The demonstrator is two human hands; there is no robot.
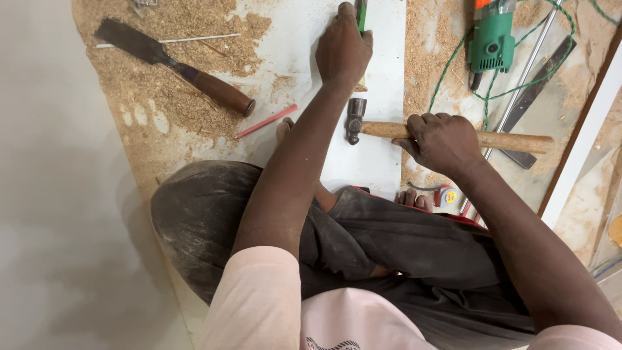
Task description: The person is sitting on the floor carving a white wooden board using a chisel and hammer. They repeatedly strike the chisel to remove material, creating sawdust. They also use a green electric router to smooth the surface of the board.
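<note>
- The white board lies flat on the floor in front of the seated person, with sawdust spread over the surface to its left and right.
- The left hand rests on the far end of the board, fingers closed around a green-handled tool held upright against it; its tip is hidden under the hand, so I cannot tell what kind of blade it has.
- The right hand is wrapped tightly around the wooden handle of a hammer, which lies level across the board's right edge, its dark head over the board just below the left hand.
- By the look of it, the step in hand is striking the green-handled tool with the hammer, and the hammer sits between blows.
- The next move would call for a short, square blow onto the tool's top, keeping clear of the left knuckles.
- A big chisel with a brown handle lies in the sawdust well left of the board, and a red pencil lies just beside the board's left edge.
- A green power tool with a green cord lies to the right of the board, near a metal ruler.
</note>
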